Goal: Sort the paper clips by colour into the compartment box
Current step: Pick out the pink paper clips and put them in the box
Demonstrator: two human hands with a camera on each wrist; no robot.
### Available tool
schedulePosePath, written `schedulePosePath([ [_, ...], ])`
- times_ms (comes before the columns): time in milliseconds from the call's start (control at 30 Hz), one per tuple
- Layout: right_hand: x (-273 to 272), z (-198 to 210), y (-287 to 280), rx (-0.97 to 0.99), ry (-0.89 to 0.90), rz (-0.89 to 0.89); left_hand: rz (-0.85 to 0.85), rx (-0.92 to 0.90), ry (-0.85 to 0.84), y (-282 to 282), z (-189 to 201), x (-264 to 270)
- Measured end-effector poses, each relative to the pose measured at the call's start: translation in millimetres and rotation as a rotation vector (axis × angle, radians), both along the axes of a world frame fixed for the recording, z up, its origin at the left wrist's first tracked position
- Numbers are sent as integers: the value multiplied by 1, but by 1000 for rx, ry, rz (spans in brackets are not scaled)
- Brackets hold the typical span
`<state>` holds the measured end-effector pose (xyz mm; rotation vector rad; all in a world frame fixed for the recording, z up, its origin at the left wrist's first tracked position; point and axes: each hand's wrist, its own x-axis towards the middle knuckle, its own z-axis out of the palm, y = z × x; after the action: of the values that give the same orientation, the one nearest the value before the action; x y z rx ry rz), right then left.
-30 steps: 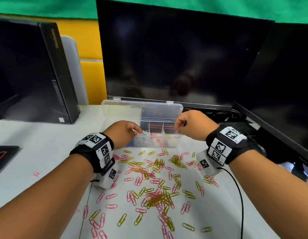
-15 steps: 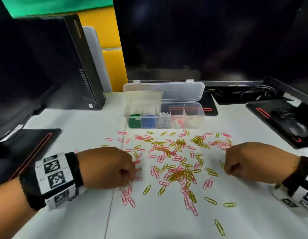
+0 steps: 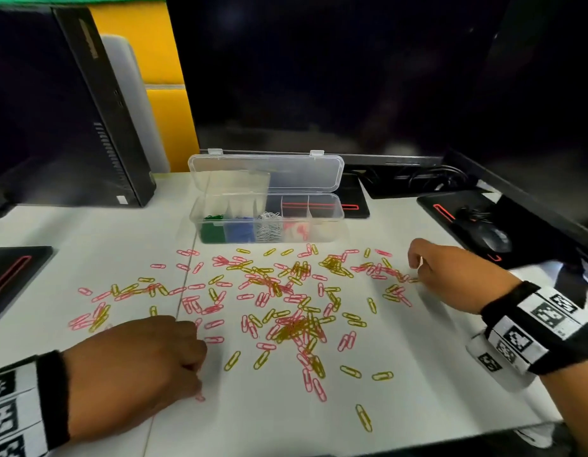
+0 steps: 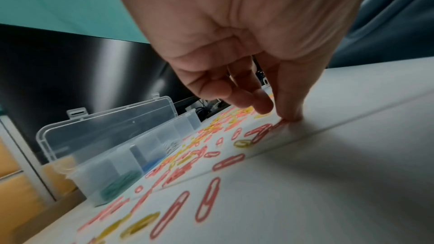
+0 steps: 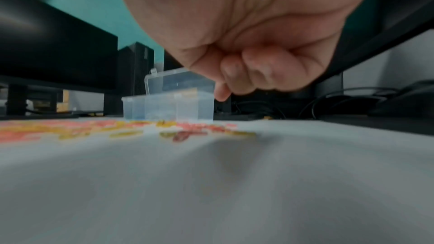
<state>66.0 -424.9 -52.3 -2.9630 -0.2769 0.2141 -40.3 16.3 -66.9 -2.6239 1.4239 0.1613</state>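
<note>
Pink and yellow paper clips (image 3: 286, 301) lie scattered over the white table. Behind them the clear compartment box (image 3: 332, 232) stands with its lid up, holding green, blue, white and pink clips; its right end compartment looks empty. My left hand (image 3: 193, 367) is low at the near left. In the left wrist view the left hand (image 4: 253, 103) has a fingertip (image 4: 290, 116) pressing the end of a pink clip (image 4: 260, 133), the thumb apart. My right hand (image 3: 418, 265) hovers at the spread's right edge. In the right wrist view the right hand (image 5: 234, 84) is curled, no clip seen in it.
A dark monitor (image 3: 319, 77) stands behind the box and a black computer tower (image 3: 105, 127) at back left. A mouse (image 3: 490, 240) on a black pad lies right of my right hand. Another black pad (image 3: 9, 275) lies at the left. The table's front edge (image 3: 418, 443) runs near me.
Both hands have come back from the box down to the table. Since half a second ago the right hand has moved farther away and right; the left hand stays at the near left.
</note>
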Motion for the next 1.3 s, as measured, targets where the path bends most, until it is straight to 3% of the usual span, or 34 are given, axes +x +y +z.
schedulePosePath([
  [100, -1, -7, -3, -64, 42, -12, 5, 12, 5, -7, 3, -2],
  [200, 0, -9, 1, -97, 90, 55, 183, -90, 67, -3, 7, 2],
  [267, 2, -12, 1, -102, 121, 87, 447, -352, 300, 1, 14, 9],
  [333, 3, -16, -1, -112, 126, 70, 721, -777, 615, 7, 22, 17],
  [400, 4, -19, -2, -114, 154, 45, 927, -1081, 735, 13, 27, 22],
  [533, 3, -12, 3, 0, 115, 4, 1138, -1427, 971, 25, 23, 25],
  [633, 5, -12, 1, 64, 84, -15, 1228, -1537, 1170, 31, 14, 23],
  [800, 1, -7, 0, 131, 152, 15, 1261, -1530, 1369, 28, 3, 21],
  [867, -1, -4, 3, 162, 131, 33, 1189, -1422, 1335, 24, 2, 20],
  [900, -3, -5, 3, 153, 115, 44, 1137, -1262, 1218, 21, 3, 19],
  [1000, -4, -6, 5, 51, 87, 84, 855, -503, 575, 10, 12, 12],
  [1067, -3, -5, 7, 6, 109, 89, 690, -169, 347, 1, 18, 8],
  [1133, -3, -6, 9, -24, 112, 69, 616, -62, 215, -4, 15, 6],
  [1300, -4, -4, 11, -29, 93, 94, 456, -91, 89, -11, 10, 8],
])
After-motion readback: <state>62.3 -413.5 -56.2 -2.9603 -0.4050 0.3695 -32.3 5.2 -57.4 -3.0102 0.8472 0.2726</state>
